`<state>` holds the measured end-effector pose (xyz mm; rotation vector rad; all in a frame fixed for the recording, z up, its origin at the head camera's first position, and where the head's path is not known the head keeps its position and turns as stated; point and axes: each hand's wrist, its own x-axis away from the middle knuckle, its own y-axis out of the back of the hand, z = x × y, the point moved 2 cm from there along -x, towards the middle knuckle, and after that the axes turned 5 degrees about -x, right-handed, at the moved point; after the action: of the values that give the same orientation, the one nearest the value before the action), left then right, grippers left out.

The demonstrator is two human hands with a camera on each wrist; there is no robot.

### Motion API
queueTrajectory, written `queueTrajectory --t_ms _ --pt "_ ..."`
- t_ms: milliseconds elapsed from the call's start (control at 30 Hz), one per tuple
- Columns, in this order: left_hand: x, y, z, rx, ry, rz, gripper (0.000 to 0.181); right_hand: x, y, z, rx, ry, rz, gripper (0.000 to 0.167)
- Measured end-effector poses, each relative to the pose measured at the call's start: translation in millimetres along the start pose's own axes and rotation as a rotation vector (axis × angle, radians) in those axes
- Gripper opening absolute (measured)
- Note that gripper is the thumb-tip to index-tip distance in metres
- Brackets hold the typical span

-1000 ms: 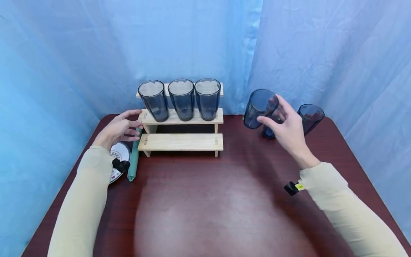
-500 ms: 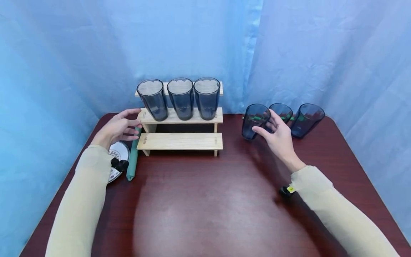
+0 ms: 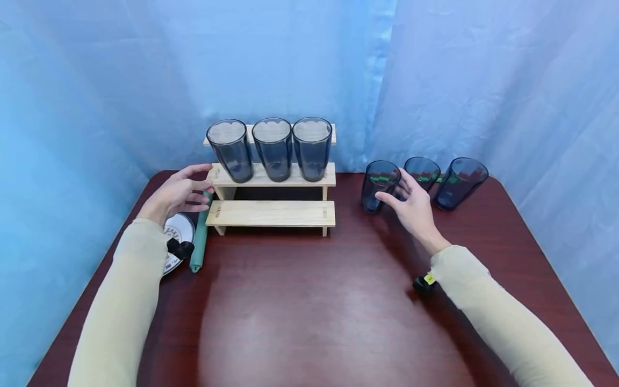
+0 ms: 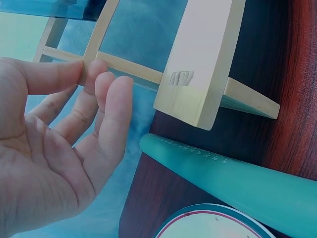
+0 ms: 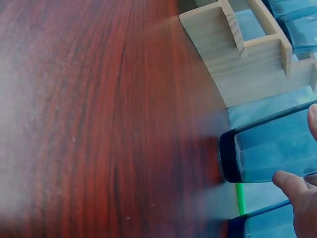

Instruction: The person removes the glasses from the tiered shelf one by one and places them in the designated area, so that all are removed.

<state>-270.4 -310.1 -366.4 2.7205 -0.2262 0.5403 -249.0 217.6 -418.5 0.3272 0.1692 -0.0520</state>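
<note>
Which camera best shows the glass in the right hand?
The head view: it shows the glass from rim to base, though the right hand covers part. The right wrist view cuts off the rim; the left wrist view doesn't show it.

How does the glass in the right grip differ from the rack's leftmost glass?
The held glass is in the right grip; the leftmost glass is untouched. The held glass is on or just above the table; the leftmost glass stands on the middle wooden tier. Both are see-through, bluish and tapered.
</note>
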Motion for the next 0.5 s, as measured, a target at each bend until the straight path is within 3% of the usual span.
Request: queueTrajectory --t_ms 100,333,500 --pt "-2.0 -2.0 -0.2 -0.004 0.002 -0.001 0.065 -2.1 0.9 -3.2 0.019 0.001 0.001 0.091" --pt "-0.8 -3.1 -1.1 0.0 -0.002 -0.005 0.065 -8.7 -2.6 -5.4 0.132 0.087 0.0 0.09" --pt "1.3 -2.8 -2.3 0.009 -0.003 -0.007 0.065 -9.5 -5.7 -7.2 0.148 0.089 0.004 0.092"
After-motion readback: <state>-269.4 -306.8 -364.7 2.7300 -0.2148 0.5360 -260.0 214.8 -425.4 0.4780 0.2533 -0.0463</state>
